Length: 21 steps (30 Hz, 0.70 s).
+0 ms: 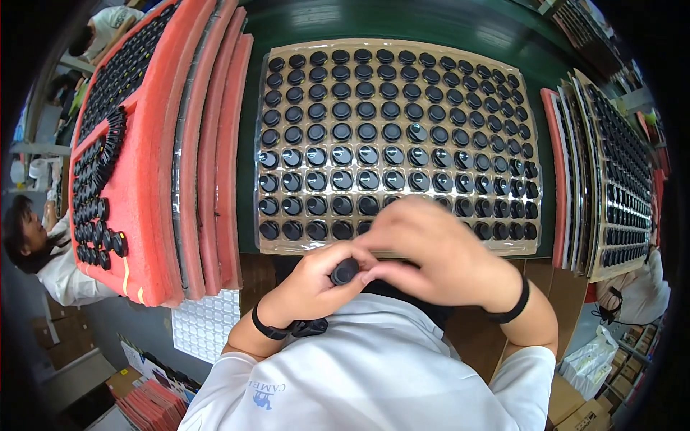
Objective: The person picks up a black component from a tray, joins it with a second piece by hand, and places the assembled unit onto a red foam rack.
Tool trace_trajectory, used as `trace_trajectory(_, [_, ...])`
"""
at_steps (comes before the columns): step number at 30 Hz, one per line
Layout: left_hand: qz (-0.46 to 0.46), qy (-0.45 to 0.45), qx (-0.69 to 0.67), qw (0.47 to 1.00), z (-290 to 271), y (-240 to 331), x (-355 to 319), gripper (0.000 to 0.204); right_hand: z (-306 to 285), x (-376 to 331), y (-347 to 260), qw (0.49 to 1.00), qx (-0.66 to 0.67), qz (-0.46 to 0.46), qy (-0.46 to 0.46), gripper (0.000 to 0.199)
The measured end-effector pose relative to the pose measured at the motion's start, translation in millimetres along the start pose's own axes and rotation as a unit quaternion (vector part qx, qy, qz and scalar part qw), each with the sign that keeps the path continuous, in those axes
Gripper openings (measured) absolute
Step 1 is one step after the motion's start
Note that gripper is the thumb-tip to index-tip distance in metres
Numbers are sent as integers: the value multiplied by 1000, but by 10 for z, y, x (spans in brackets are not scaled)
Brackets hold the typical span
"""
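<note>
My left hand (314, 281) is closed around a small black cylindrical part (345, 271), whose round end faces up between thumb and forefinger. Right beside it is my right hand (424, 251), blurred by motion, its thumb reaching to the left fingertips. The curled fingers of that hand are smeared, so whether they grip anything is unclear. Both hands are just off the near edge of a clear plastic tray (402, 248) on brown board. Rows of similar round black parts (364, 90) stand in the tray's pockets, some with shiny tops.
The tray lies on a green tabletop (323, 29). Tall pink foam sheets (230, 165) rise at the left, with more black parts on the outer one. At the right stand stacked trays (596, 172) of black parts. A person (50, 251) is beyond the left stack.
</note>
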State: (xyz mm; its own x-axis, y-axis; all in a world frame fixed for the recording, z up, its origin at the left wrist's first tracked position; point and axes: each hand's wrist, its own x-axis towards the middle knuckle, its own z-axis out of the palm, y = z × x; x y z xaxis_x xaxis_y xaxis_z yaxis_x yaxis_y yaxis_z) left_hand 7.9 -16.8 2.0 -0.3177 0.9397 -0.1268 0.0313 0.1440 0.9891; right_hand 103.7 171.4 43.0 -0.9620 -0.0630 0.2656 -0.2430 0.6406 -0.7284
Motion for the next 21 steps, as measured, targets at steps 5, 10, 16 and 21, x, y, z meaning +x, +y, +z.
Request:
trace_trajectory(5, [71,13,33,997,47,-5,39,17,155,-4,-63,998,30,-47,-28,25])
trace_trajectory(10, [11,-19,46,999,2,80,23,15,8,-88,65,998,56,-16,19,23])
trace_trajectory(16, [92,20,68,993,-36,-30,14,13,-566,-298,486,958,-196,186,95,21])
trace_trajectory(21, [99,21,60,993,-70,-45,-17,11,-740,-525,935,921,-282,242,115,19])
